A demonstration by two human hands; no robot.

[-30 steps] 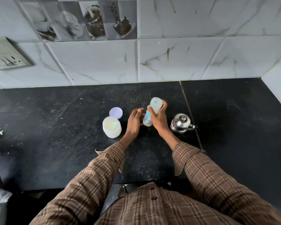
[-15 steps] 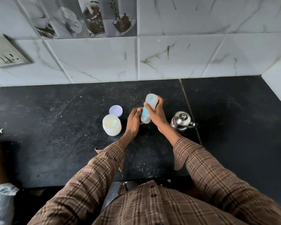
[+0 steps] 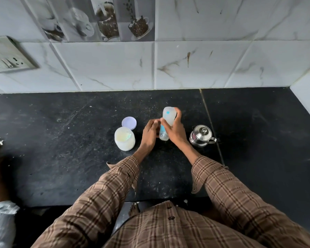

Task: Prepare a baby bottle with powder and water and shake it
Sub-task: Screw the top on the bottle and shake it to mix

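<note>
Head view: right hand (image 3: 175, 130) gripped tilted bottle (image 3: 166, 125); left hand (image 3: 149, 134) touched its lower end, fingers loosely curled; jar (image 3: 124, 138) left of hands; kettle (image 3: 200, 136) right.

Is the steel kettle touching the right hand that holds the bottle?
Apart. The head view shows dark counter between the steel kettle and the right hand.

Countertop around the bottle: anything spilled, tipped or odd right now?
Pale specks are scattered across the black countertop, possibly spilled powder. The white jar stands open, its lid lying just behind it. The bottle is tilted in the right hand. The steel kettle stands upright.
</note>
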